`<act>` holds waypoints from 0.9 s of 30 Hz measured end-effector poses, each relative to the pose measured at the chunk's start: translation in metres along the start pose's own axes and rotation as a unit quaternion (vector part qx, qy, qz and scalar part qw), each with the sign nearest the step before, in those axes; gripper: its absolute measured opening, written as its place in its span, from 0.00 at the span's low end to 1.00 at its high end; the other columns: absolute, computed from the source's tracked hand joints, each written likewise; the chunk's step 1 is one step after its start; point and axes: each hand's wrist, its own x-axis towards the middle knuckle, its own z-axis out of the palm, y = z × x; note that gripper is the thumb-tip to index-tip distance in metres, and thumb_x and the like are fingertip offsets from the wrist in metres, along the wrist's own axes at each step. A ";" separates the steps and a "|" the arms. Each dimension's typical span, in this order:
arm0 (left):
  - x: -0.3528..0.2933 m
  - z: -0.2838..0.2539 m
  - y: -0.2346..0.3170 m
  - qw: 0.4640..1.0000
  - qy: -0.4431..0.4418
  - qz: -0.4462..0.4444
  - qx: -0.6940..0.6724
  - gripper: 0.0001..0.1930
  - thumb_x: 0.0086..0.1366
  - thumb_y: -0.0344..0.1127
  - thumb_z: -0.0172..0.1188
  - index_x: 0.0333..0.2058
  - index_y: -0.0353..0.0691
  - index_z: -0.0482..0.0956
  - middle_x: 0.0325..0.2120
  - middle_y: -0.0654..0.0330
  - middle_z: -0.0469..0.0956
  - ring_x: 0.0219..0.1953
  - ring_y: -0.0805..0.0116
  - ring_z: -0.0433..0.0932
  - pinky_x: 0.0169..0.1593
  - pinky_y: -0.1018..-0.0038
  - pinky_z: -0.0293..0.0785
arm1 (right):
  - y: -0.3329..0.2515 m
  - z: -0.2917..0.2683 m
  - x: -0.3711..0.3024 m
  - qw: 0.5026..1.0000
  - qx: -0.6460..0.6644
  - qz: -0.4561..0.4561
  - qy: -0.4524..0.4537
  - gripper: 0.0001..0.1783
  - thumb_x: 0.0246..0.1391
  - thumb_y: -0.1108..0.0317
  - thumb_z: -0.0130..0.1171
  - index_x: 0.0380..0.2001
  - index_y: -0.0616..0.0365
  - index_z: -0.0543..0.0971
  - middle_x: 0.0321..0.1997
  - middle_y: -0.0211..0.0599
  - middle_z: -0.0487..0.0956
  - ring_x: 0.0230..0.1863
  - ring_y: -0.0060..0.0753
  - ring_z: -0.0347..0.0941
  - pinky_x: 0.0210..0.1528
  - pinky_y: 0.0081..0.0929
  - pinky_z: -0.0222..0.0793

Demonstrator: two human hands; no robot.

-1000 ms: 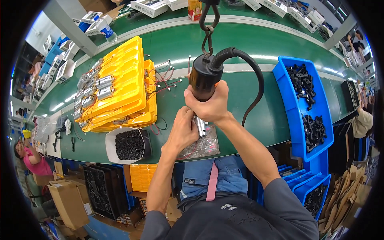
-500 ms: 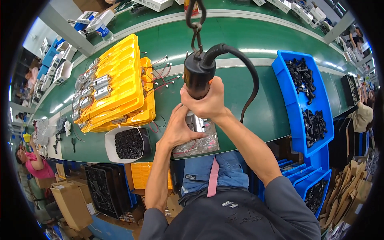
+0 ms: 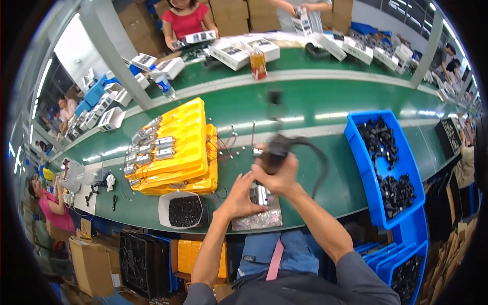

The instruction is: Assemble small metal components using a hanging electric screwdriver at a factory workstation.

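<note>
My right hand (image 3: 280,177) is wrapped round a black electric screwdriver (image 3: 277,151), which stands upright with its cable at the top and is blurred. Its tip is hidden behind my hands. Just below it, my left hand (image 3: 238,199) grips a silver cylindrical motor (image 3: 261,195) between thumb and fingers. The motor rests on a clear plastic bag (image 3: 258,219) at the near edge of the green bench (image 3: 325,198). To the left of my left hand is a white box (image 3: 163,209) of small black screws (image 3: 185,211).
Stacked yellow trays (image 3: 189,147) hold silver motors (image 3: 163,147) with trailing wires at left. A blue bin (image 3: 377,203) of black parts stands at right. Blurred above the screwdriver is its hanging chain (image 3: 275,99). Across the bench, a person in red (image 3: 187,23) handles a white box.
My view has tilted up, so the bench sits lower in the picture and people across it show. Both hands keep their holds on the screwdriver and the motor.
</note>
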 end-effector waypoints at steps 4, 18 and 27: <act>-0.001 -0.008 0.044 0.963 0.105 -0.108 0.223 0.42 0.44 0.50 0.69 0.54 0.32 0.62 0.42 0.41 0.73 0.48 0.45 0.71 0.53 0.59 0.67 | -0.048 -0.044 -0.018 0.995 0.016 0.003 0.098 0.23 0.40 0.83 0.58 0.43 0.65 0.69 0.20 0.30 0.72 0.20 0.20 0.69 0.24 0.17 0.65; 0.037 -0.006 0.032 0.950 -0.106 -0.277 0.096 0.29 0.46 0.42 0.64 0.41 0.27 0.64 0.30 0.34 0.75 0.35 0.38 0.76 0.41 0.56 0.73 | -0.083 -0.109 -0.049 0.992 -0.059 0.075 0.078 0.23 0.38 0.83 0.59 0.41 0.69 0.67 0.19 0.34 0.73 0.20 0.22 0.71 0.22 0.18 0.66; 0.125 0.044 0.041 0.983 -0.029 -0.180 -0.005 0.30 0.48 0.43 0.59 0.44 0.26 0.66 0.34 0.35 0.75 0.38 0.38 0.75 0.45 0.57 0.72 | -0.086 -0.121 -0.052 0.990 -0.103 0.043 0.087 0.24 0.38 0.81 0.60 0.42 0.68 0.66 0.17 0.34 0.72 0.19 0.22 0.70 0.23 0.18 0.66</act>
